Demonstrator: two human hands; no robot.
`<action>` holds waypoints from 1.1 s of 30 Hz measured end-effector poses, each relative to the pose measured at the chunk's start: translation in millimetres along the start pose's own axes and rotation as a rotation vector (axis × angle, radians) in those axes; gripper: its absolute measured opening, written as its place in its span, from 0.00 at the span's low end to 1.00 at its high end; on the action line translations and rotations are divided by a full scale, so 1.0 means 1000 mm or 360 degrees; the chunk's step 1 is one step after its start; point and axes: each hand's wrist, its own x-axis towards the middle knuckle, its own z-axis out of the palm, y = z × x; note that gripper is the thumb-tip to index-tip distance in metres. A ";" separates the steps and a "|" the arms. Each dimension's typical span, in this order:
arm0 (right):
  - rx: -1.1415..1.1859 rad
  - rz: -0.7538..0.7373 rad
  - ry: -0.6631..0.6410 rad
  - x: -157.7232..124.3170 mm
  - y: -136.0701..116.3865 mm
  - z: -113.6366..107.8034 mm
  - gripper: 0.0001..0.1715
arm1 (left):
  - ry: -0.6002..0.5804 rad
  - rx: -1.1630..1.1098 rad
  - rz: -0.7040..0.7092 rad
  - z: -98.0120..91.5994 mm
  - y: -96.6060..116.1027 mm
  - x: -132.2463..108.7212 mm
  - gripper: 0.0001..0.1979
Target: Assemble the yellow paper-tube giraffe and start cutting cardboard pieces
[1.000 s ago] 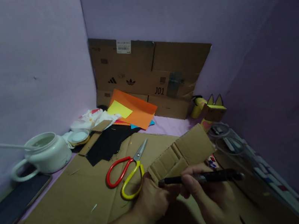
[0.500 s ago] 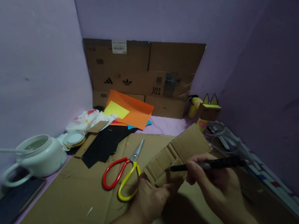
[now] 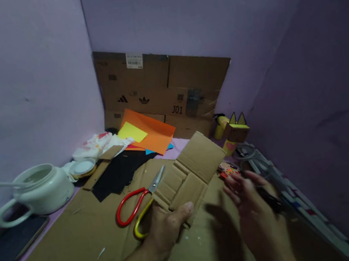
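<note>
My left hand (image 3: 165, 228) grips the near end of a creased cardboard piece (image 3: 190, 174), thumb on top, holding it tilted above the big cardboard sheet (image 3: 79, 238). My right hand (image 3: 256, 210) hovers to the right of the piece, blurred by motion, fingers spread toward it. A black marker (image 3: 272, 201) shows dimly at the hand's far side; whether the hand still grips it is unclear. Red and yellow scissors (image 3: 138, 204) lie just left of my left hand.
A white pot (image 3: 39, 194) and a dark tablet (image 3: 10, 247) sit at the left. Orange and yellow papers (image 3: 148, 132), black paper (image 3: 118, 172) and a flattened box (image 3: 165, 92) lean at the back wall. A small cardboard figure (image 3: 236, 131) stands at the right.
The cardboard piece has swung up and away from my right hand. My right hand has pulled the marker off it, dropped lower and opened its fingers.
</note>
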 end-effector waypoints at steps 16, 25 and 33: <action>0.0034 0.0364 -0.0748 -0.006 0.016 0.006 0.21 | 0.0026 0.0182 -0.0043 -0.005 0.014 0.002 0.25; -0.0105 0.0409 -0.0759 -0.010 0.014 0.008 0.17 | -0.0057 0.0414 -0.0090 -0.010 0.021 0.007 0.17; -0.0284 0.0422 -0.0584 -0.002 0.010 0.005 0.18 | 0.0059 0.0269 -0.0184 -0.019 0.018 0.015 0.15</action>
